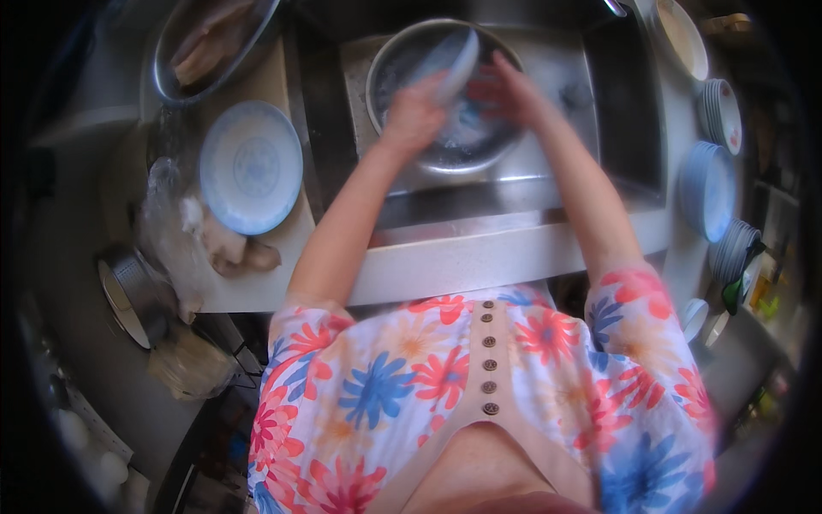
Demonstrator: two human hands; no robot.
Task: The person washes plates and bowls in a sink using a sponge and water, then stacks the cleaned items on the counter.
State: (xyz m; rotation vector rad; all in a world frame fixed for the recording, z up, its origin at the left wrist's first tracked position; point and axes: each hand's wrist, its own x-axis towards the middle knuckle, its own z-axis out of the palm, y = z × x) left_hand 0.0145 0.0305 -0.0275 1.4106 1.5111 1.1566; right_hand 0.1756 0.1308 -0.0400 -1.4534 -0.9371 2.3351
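white plate (458, 62) held tilted over metal basin (402, 51).

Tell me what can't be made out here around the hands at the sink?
- Head view: what the right hand rubs with is blurred.
- Left hand tilts a white dish; its fingers are hidden behind it.
- Metal basin: its contents are blurred.
- Top-left metal bowl is cut by the edge.

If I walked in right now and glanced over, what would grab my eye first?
Probably the two hands meeting in the round metal basin at the top middle: the left hand holds a tilted white plate, and the right hand is against it. Next, the blue-and-white plate lying flat on the counter to the left, and the stacks of plates along the right.
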